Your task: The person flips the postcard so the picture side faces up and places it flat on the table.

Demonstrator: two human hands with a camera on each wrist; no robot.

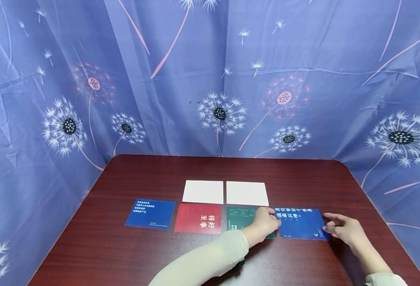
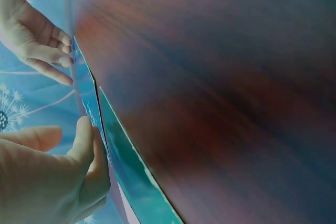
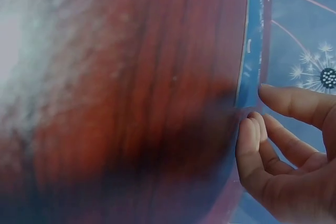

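In the head view a blue card with white writing and a small moon (image 1: 297,228) lies at the right end of a row. My left hand (image 1: 266,223) reaches over the green card (image 1: 235,214), its fingertips at the blue card's left edge. At the opposite edge, the fingertips of my right hand (image 1: 346,228) touch the card's side. The thumb of the left hand (image 2: 63,171) stands apart from its fingers in the left wrist view. Loosely bent fingers show on the right hand (image 3: 286,156) in the right wrist view, beside the card's edge (image 3: 254,40).
Left of the green card lie a red card (image 1: 192,218) and another blue card (image 1: 150,214). Behind them are two white cards (image 1: 203,192), side by side. All lie on a dark red wooden table (image 1: 124,254), with a dandelion-print curtain (image 1: 181,99) around it.
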